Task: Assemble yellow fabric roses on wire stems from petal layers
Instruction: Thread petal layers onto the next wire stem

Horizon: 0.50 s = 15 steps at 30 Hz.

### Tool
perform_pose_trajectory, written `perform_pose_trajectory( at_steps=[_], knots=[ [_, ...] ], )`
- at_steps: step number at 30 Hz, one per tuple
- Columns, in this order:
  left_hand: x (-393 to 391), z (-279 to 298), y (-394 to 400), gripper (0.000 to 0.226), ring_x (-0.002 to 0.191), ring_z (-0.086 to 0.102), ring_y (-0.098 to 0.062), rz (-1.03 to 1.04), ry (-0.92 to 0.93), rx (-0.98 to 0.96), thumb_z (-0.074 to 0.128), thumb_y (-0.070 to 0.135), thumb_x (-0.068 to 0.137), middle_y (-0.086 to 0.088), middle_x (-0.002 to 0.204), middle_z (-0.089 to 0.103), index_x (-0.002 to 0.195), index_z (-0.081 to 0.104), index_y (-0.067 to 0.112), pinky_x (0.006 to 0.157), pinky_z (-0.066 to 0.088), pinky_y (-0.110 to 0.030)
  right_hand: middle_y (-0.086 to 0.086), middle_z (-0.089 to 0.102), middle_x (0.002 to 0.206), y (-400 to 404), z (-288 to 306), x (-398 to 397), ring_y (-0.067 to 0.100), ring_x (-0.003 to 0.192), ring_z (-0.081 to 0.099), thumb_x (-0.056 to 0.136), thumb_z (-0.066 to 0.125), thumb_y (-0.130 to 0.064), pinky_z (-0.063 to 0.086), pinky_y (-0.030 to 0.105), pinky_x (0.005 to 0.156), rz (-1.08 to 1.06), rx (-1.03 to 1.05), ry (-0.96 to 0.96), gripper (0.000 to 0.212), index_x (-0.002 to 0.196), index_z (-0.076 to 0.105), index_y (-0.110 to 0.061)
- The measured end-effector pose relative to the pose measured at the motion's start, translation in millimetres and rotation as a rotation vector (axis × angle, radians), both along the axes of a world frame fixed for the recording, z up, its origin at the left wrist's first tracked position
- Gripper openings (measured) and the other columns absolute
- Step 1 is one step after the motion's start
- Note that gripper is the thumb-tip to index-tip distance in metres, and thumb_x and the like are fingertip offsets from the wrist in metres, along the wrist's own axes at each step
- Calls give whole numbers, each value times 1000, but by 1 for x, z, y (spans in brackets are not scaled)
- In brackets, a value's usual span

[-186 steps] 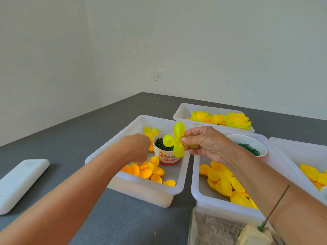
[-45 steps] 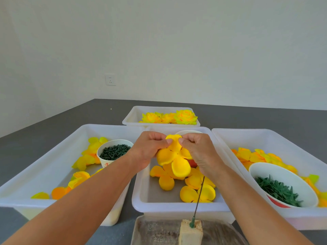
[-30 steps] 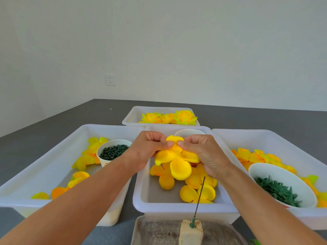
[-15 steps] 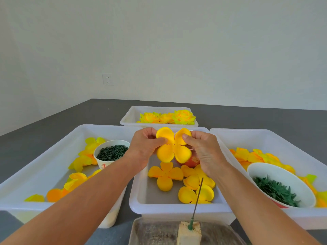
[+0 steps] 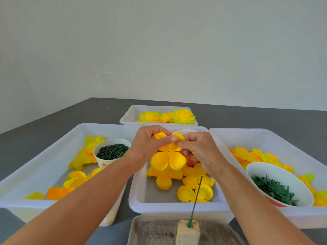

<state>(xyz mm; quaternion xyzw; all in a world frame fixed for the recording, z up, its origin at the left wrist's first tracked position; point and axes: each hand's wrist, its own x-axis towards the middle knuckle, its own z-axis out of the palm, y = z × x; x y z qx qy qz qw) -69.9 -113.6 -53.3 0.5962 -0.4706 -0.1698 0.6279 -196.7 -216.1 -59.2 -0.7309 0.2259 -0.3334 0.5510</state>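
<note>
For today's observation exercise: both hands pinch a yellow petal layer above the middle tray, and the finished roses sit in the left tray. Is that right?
Not quite. In the head view both hands, left hand and right hand, do pinch the yellow petal layer above the middle tray, but the finished roses sit in the far tray.

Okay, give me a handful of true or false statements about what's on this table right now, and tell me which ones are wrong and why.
1. Both hands pinch the yellow petal layer above the middle tray. True: left hand and right hand meet at its centre.
2. The far tray holds finished roses. True.
3. The wire stem lies flat in the left tray. False: it stands upright in a foam block at the near edge.
4. The paper cup in the left tray is filled with yellow petals. False: it holds small dark green pieces.
5. The right tray contains a white bowl of green leaves. True.
</note>
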Motion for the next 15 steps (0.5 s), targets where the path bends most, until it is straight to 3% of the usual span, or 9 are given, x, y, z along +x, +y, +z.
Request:
perform_pose_trajectory(
  at_steps=[3,6,9,12,15],
  knots=[
    [1,0,-1,9,61,55,-4,52,-68,23,71,12,80,-2,70,63,72,68,16,51,46,-18,2,66,61,3,-1,0,5,56,61,80,72,-16,49,17,55,54,-7,-7,21,83,68,5],
    [1,0,-1,18,55,53,2,84,-46,-5,68,9,82,5,62,62,68,67,19,49,44,-15,15,72,81,6,1,1,18,70,66,74,73,-22,54,29,67,122,166,-41,28,88,70,3],
    [3,2,0,20,59,58,-9,26,172,18,68,7,79,2,60,64,63,69,17,54,48,-22,7,71,70,7,6,2,15,61,67,70,68,-19,55,24,58,223,336,-106,23,83,67,0],
    [6,5,3,10,57,64,-16,-197,465,17,67,14,67,-5,63,69,59,72,14,53,53,-26,7,71,67,8,10,1,14,60,67,69,63,-13,56,23,56,326,436,-202,13,73,71,-4],
    [9,6,2,11,58,67,-17,-308,544,4,64,16,66,-8,67,70,61,73,12,54,55,-27,6,72,69,10,11,2,14,62,68,70,61,-14,57,24,61,402,463,-234,15,66,75,-9]
  ],
)
